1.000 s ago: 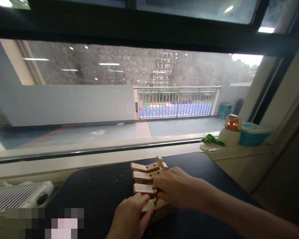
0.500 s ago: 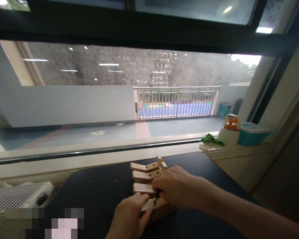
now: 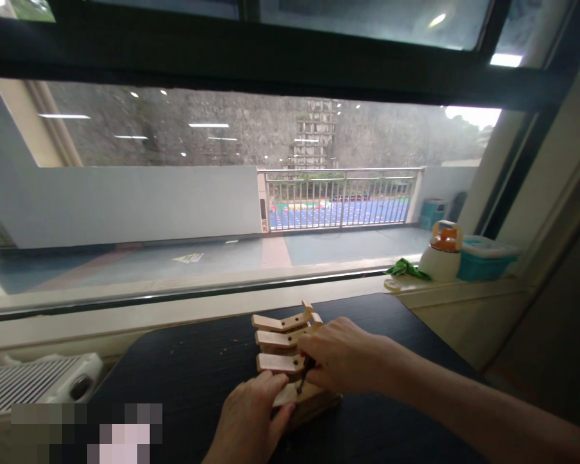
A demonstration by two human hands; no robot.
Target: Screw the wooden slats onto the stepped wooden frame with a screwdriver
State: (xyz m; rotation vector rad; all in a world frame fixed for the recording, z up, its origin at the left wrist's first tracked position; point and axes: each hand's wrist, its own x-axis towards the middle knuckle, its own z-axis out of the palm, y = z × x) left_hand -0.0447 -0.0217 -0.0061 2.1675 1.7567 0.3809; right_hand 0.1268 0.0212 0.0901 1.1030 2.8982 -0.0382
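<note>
Shift since the earlier frame: the right hand (image 3: 341,354) has edged slightly away from the slats, baring a hole in the third slat that its fingers covered half a second ago; the left hand (image 3: 254,409) keeps its place.
Wooden assembly (image 3: 274,363): lower centre of the frame, on the dark table (image 3: 174,386); pale slats in a row, those at the back with upturned right ends and dark holes.
Nearest slat (image 3: 283,395): foremost in the row, partly hidden by the left hand, lying on a thick wooden base (image 3: 318,407).
Left hand: closed over the left end of the nearest slat, fingers above, thumb along the near side.
Right hand: fingers clamped together on a slim dark tool (image 3: 303,378).
Tool: tilted, its lower tip touching the nearest slat; its upper part hidden in the grip.
Windowsill, right of the frame: a green cloth (image 3: 406,269), a white jug (image 3: 437,263) with an orange top and, just beside it, a teal box (image 3: 483,265).
Left edge: a white slatted unit (image 3: 33,381), near the table.
Beyond the glass: a metal railing (image 3: 341,200), upper centre right.
</note>
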